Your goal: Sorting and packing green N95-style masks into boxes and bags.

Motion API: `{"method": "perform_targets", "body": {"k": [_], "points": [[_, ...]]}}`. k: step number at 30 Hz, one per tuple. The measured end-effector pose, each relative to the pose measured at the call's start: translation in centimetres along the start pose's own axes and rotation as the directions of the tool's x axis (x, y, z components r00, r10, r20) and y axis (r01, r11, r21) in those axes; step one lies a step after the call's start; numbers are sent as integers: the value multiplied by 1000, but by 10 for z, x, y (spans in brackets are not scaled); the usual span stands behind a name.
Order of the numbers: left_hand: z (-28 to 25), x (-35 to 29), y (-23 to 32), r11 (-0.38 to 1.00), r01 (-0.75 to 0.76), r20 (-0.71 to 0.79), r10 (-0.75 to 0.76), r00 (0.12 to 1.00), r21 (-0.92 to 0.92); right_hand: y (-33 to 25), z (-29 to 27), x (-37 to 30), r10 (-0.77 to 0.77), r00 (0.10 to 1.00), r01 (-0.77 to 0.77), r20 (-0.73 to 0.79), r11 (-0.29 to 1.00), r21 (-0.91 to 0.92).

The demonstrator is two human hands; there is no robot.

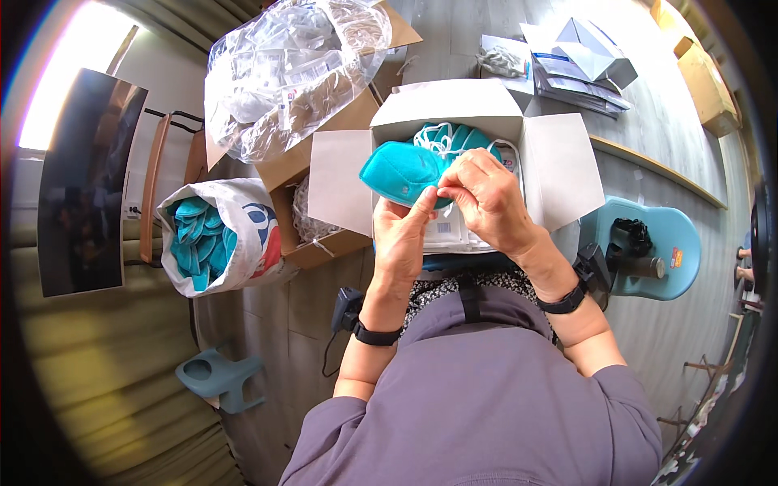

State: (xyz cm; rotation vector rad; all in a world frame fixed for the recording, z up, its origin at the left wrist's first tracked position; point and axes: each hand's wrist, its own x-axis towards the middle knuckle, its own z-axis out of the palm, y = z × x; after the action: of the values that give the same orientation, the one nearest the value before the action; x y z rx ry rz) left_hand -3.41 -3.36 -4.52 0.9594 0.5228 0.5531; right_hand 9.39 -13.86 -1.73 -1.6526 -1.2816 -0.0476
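Turquoise mask (397,172): held over the white carton's (563,166) left edge.
Left hand (402,233): clamped on the mask's near rim.
Right hand (491,194): fingertips pinched on its right end.
Mask end: apparently being worked; steady support called for.
Carton: strapped masks (476,141) stacked toward far edge.
White sack (231,193): turquoise pieces (190,239) held.

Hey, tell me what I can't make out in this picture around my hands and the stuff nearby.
In the head view:
- Mask's right end: hidden by your right hand.
- White box's floor: covered by its contents.
- Bag's bottom inside: buried under teal pieces.
- Olive cloth's left end: cut off by the dark lens rim.
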Motion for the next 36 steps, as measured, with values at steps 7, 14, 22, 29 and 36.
{"method": "perform_targets", "body": {"k": [7,14,22,29,36], "points": [[6,-24,27,995,82,68,-78,995,-58,20,-17,11,83,984,-86,-155,996,-12],[-8,-30,56,950,181,154,-145,977,-253,25,-64,28,138,986,-139,97,990,1],[-18,-19,37,936,320,113,-306,945,-145,16,-29,20,197,967,-252,164,853,458],[0,-7,51,702,-299,171,248,953,647,17,-28,27,215,949,-298,230,850,434],[12,-4,49,854,-132,8,148,989,503,2,-19,22,80,995,-76,-58,994,74]]}}
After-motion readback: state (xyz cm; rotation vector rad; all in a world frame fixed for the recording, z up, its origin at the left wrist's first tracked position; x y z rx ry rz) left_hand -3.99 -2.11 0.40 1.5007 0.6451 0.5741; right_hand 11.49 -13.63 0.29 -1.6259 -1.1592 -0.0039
